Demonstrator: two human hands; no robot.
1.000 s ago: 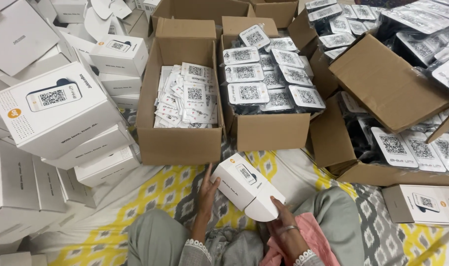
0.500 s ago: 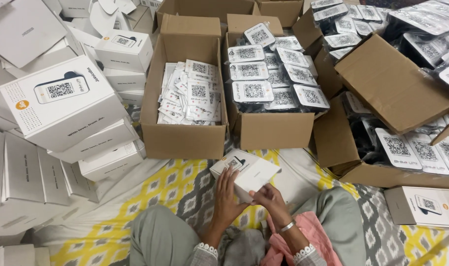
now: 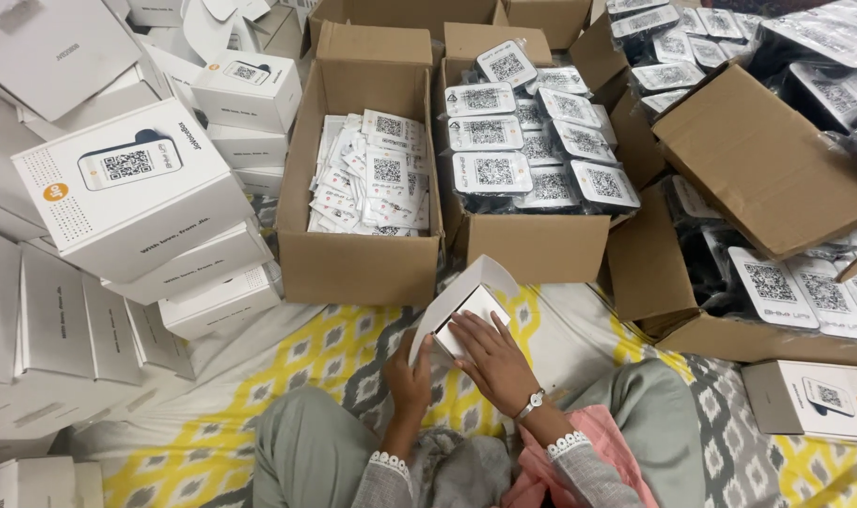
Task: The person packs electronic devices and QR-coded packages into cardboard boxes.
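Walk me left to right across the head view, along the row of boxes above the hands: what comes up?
Stack of white boxes → open cardboard box of small paper cards → open cardboard box of white code plates → tilted cardboard flap → code plates in the right-hand box.
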